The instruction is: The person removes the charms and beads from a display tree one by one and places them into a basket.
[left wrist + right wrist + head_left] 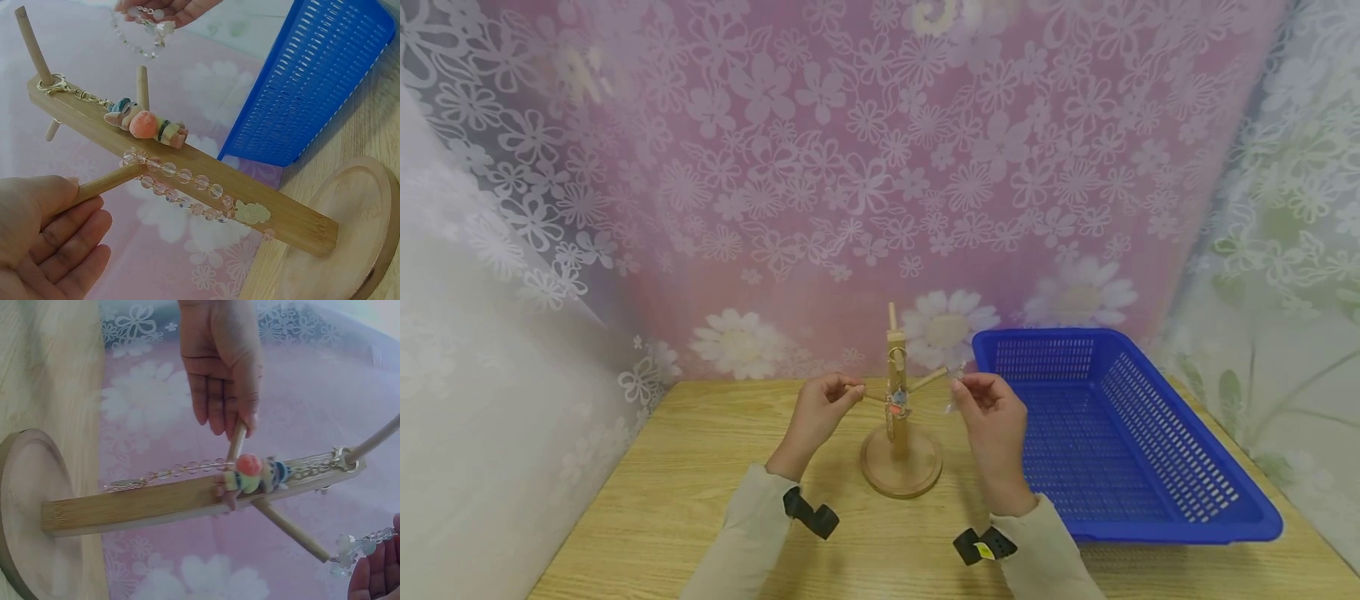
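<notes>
A wooden stand [900, 437] with a round base and several pegs rises upright on the table. My left hand [825, 408] pinches the end of its left peg [106, 182] between thumb and fingers. A pink beaded bracelet [184, 176] with a pale charm hangs from that peg, against the post. My right hand [992, 417] pinches a clear beaded bracelet [356, 549] right at the tip of the right peg [294, 532]. From a front peg hangs a keychain [147, 122] with a small animal figure holding a pinkish-orange ball.
To the right, a blue plastic basket [1150, 531] with perforated walls stands close to my right forearm. The wooden table [700, 483] reaches back to a pink flowered cloth [850, 208], with cloth on both sides as well.
</notes>
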Available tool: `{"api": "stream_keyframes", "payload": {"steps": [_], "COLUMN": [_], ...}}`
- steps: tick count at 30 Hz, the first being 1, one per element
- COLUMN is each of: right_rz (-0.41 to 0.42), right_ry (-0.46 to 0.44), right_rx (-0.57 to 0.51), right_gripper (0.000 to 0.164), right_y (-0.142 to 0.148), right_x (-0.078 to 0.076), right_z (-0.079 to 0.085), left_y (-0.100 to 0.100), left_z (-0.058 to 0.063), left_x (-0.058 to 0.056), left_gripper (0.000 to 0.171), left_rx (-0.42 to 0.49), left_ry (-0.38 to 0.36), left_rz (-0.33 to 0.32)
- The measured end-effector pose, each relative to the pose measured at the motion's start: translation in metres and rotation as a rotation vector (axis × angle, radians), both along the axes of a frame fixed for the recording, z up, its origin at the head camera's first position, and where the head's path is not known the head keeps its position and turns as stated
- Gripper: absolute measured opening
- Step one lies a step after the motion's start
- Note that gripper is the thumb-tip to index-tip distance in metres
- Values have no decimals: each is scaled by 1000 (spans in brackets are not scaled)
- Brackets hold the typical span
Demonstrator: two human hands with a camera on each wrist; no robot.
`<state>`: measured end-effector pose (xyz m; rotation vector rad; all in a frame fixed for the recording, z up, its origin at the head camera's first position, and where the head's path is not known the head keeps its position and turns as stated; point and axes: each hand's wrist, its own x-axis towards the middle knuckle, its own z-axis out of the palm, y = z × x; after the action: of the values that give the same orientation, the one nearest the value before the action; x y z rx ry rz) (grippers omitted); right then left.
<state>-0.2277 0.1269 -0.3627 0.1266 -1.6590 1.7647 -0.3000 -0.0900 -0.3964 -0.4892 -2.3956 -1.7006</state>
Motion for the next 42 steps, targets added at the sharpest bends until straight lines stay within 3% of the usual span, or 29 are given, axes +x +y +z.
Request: {"api": "stream_keyframes", "payload": {"steps": [5, 18, 27, 35, 42], "right_rz": [4, 45, 63, 74, 172], "right_ry": [-3, 36, -98, -120, -181], "right_rx": [14, 16, 153, 333, 300], "right_gripper": [12, 12, 15, 20, 26], "right_y": [8, 36, 59, 75, 85], "right_x": [-4, 3, 6, 9, 7], "right_z": [-2, 25, 22, 14, 14], "left_y": [-1, -1, 0, 0, 0], "left_z": [0, -1, 0, -1, -1], "left_x": [1, -1, -1, 0, 0], "left_gripper": [12, 13, 13, 12, 12], "left_rx": [-3, 0, -2, 8, 14], "left_ry": [16, 24, 13, 26, 19], "left_rz": [-7, -8, -17, -18, -15]}}
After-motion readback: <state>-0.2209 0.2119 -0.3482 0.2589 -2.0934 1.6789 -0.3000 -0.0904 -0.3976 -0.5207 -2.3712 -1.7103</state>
